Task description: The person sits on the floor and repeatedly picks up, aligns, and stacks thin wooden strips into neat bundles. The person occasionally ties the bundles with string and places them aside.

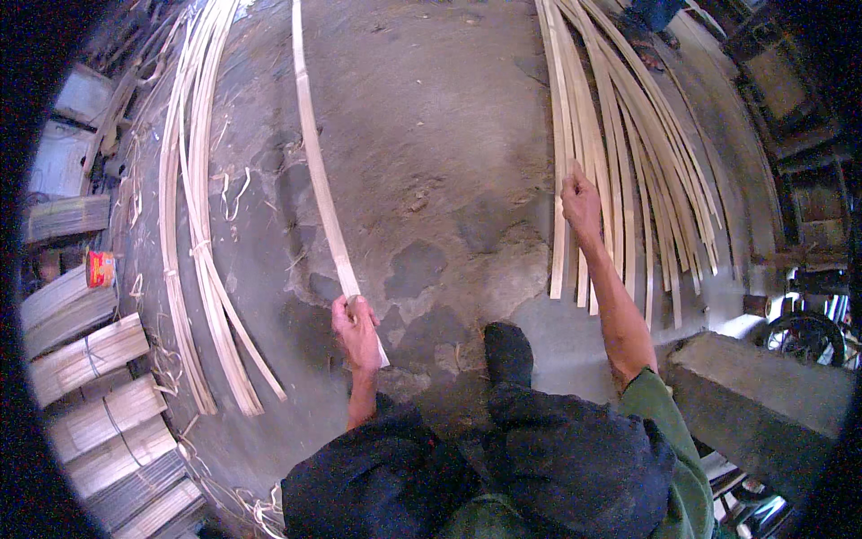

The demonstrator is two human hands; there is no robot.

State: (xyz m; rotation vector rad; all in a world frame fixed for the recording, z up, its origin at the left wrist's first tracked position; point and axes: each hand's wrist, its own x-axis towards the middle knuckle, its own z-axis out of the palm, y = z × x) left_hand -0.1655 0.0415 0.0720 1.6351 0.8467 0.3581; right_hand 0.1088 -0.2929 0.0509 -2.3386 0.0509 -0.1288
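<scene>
My left hand [357, 332] is closed around the near end of a long, flat bamboo strip [316, 166]. The strip's tip pokes out below the fingers, and its other end runs off past the top edge. To the right, my right hand [581, 199] is pinched over the left side of a fan of pale bamboo strips [620, 135], seemingly on one of them; its fingers cover the exact grip. Several more bamboo strips [193, 144] lie at the left in a loose bunch, bound partway along and spread at their near ends.
Tied bundles of short slats [103, 431] are stacked at the left, with a small red and yellow packet [101, 269] on them. A concrete block [763, 386] stands at the right, near a spoked wheel [804, 337]. Another person's foot [646, 54] is at the far right.
</scene>
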